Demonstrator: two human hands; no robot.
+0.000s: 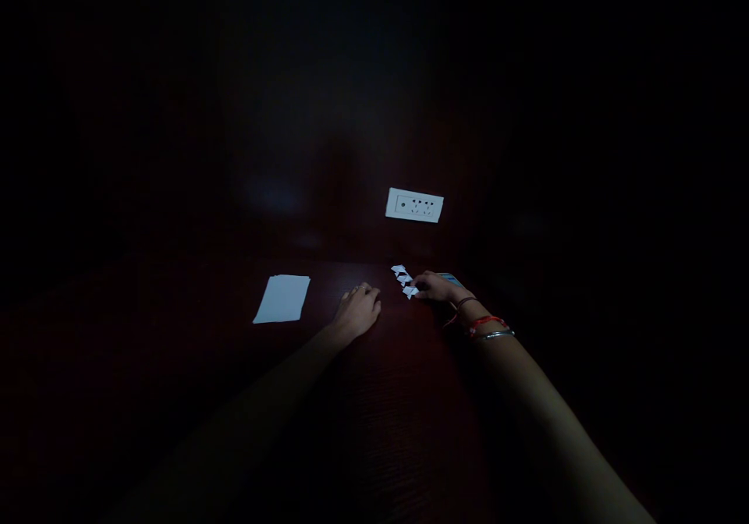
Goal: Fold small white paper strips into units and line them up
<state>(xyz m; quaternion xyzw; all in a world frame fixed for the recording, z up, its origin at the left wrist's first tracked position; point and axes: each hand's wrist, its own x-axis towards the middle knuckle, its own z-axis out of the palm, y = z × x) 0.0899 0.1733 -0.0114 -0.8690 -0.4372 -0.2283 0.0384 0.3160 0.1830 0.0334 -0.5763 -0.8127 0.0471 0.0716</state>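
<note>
The scene is very dark. My left hand (358, 310) rests on the dark wooden table (380, 399) with its fingers curled under, and nothing shows in it. My right hand (436, 287), with red thread and metal bangles on its wrist, reaches to a short row of small white folded paper pieces (403, 281). Its fingertips touch the nearest piece. Whether they pinch it is too dim to tell.
A white sheet of paper (282, 298) lies flat on the table left of my left hand. A white wall socket plate (414, 205) sits on the dark wall behind the paper pieces. Something bluish (450, 278) shows behind my right hand.
</note>
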